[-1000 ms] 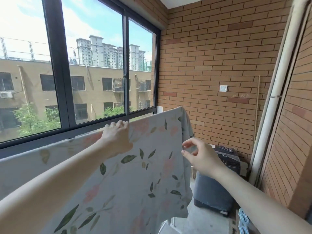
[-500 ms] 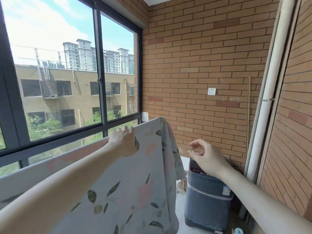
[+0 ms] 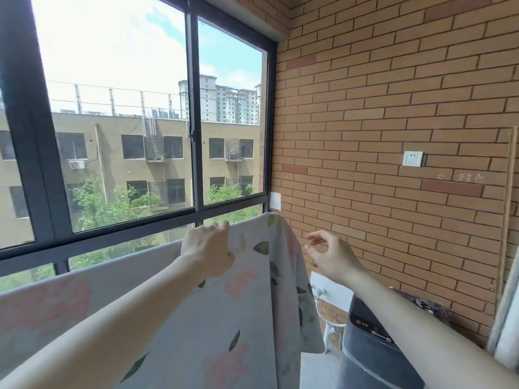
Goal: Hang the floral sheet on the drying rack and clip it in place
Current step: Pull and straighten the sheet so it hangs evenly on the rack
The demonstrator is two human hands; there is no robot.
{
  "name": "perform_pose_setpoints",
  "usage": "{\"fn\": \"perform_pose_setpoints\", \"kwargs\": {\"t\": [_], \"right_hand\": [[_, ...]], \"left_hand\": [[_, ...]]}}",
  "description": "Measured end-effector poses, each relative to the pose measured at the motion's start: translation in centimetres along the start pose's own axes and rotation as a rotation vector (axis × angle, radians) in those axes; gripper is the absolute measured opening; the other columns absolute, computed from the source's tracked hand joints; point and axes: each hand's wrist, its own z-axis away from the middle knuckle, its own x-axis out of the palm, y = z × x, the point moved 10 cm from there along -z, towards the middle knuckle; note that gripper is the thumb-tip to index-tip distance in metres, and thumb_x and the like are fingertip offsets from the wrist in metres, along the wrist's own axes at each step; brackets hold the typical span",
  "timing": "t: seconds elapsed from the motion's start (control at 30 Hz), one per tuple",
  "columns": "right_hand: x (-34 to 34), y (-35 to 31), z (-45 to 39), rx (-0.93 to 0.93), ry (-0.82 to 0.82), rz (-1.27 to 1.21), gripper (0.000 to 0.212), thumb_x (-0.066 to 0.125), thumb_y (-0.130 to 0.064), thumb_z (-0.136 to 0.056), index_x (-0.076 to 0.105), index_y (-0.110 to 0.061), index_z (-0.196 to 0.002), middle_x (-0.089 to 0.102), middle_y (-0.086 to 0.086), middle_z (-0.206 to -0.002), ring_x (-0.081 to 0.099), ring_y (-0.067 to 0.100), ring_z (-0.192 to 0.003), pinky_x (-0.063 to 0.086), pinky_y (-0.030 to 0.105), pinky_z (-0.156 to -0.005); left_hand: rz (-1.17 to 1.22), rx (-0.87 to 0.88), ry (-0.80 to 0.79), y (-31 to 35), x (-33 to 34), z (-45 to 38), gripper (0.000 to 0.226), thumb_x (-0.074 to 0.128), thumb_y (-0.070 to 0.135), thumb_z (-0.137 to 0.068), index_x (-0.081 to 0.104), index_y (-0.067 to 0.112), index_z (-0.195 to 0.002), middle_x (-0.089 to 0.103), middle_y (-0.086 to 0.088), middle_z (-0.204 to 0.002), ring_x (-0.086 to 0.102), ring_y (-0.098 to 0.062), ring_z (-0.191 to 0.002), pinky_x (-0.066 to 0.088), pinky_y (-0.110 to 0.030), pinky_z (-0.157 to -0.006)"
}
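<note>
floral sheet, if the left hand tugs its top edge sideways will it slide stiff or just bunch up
Probably bunch: the floral sheet drapes limp, with soft folds at its right end. It looks thin and light, so a pull by the left hand gripping the top edge would likely drag it easily. No clip is visible holding it.

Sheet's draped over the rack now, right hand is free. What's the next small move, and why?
Probably bring the right hand to the sheet's end fold and tug it straight. The left hand already grips the top edge, the end hangs bunched, and no clip is visible yet.
</note>
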Motion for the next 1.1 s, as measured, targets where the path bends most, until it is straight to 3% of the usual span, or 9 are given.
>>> {"fn": "perform_pose_setpoints", "kwargs": {"t": [0.13,0.27,0.43,0.6,0.7,0.9,1.03,1.1], "right_hand": [[2.4,1.5,-4.8,-0.001,-0.036,-0.060,0.020,0.062,-0.042,-0.099,0.061,-0.036,-0.117,0.062,-0.019,-0.114,0.073,0.017,-0.091,0.056,0.032,-0.081],[3.9,2.5,-8.4,-0.004,-0.012,-0.073,0.020,0.061,-0.039,-0.100,0.064,-0.031,-0.118,0.064,-0.018,-0.113,0.071,0.014,-0.089,0.056,0.032,-0.080],[6.1,3.1,-12.2,-0.007,-0.020,-0.106,0.007,0.065,-0.037,-0.098,0.068,-0.035,-0.104,0.069,-0.018,-0.105,0.071,0.016,-0.086,0.056,0.030,-0.071],[7.8,3.5,-14.2,-0.047,-0.018,-0.129,0.010,0.074,-0.040,-0.092,0.073,-0.030,-0.090,0.074,-0.015,-0.089,0.070,0.008,-0.085,0.057,0.024,-0.067],[7.7,3.9,-15.7,-0.095,-0.044,-0.078,0.014,0.073,-0.031,-0.093,0.073,-0.030,-0.080,0.074,-0.011,-0.077,0.072,0.014,-0.073,0.060,0.034,-0.070],[5.0,0.6,-20.1,-0.248,0.076,-0.098,0.012,0.069,-0.018,-0.096,0.071,-0.023,-0.086,0.070,-0.011,-0.079,0.065,0.010,-0.075,0.044,0.013,-0.061],[5.9,-2.3,-23.6,-0.323,0.049,-0.122,0.013,0.065,-0.016,-0.098,0.071,-0.021,-0.088,0.071,-0.005,-0.084,0.066,0.013,-0.076,0.049,0.022,-0.064],[8.3,-2.2,-25.5,-0.299,-0.092,-0.167,0.015,0.065,-0.016,-0.099,0.070,-0.021,-0.086,0.074,0.001,-0.089,0.072,0.022,-0.083,0.060,0.033,-0.072]], "left_hand": [[-0.039,0.022,0.093,0.0,0.5,-0.2,0.044,0.052,0.039,-0.088,0.047,0.022,-0.128,0.062,0.004,-0.106,0.065,-0.022,-0.092,0.040,-0.032,-0.063],[-0.011,0.020,0.156,-0.8,0.6,-0.1,0.043,0.051,0.041,-0.084,0.049,0.026,-0.125,0.064,0.007,-0.107,0.066,-0.021,-0.091,0.043,-0.032,-0.064],[-0.016,-0.004,0.208,-1.3,0.4,0.0,0.043,0.051,0.043,-0.082,0.049,0.031,-0.123,0.062,0.009,-0.098,0.064,-0.019,-0.088,0.038,-0.033,-0.061],[-0.025,-0.035,0.161,-2.0,0.3,0.0,0.038,0.049,0.046,-0.082,0.048,0.036,-0.119,0.064,0.012,-0.101,0.064,-0.019,-0.084,0.034,-0.033,-0.059],[-0.017,-0.074,0.130,-2.3,0.1,0.1,0.039,0.050,0.049,-0.082,0.048,0.040,-0.120,0.066,0.014,-0.103,0.057,-0.018,-0.078,0.034,-0.032,-0.058],[0.040,-0.171,0.024,-2.0,-0.3,-0.2,0.040,0.054,0.053,-0.080,0.052,0.044,-0.119,0.061,0.015,-0.093,0.059,-0.015,-0.083,0.039,-0.031,-0.063],[0.009,-0.240,-0.005,-1.8,-0.6,-0.6,0.031,0.054,0.049,-0.078,0.054,0.043,-0.108,0.059,0.015,-0.081,0.055,-0.013,-0.073,0.033,-0.028,-0.056],[-0.014,-0.275,-0.017,-1.7,-0.6,-0.9,0.023,0.056,0.048,-0.079,0.054,0.040,-0.101,0.059,0.015,-0.076,0.055,-0.012,-0.070,0.033,-0.027,-0.055]]}}
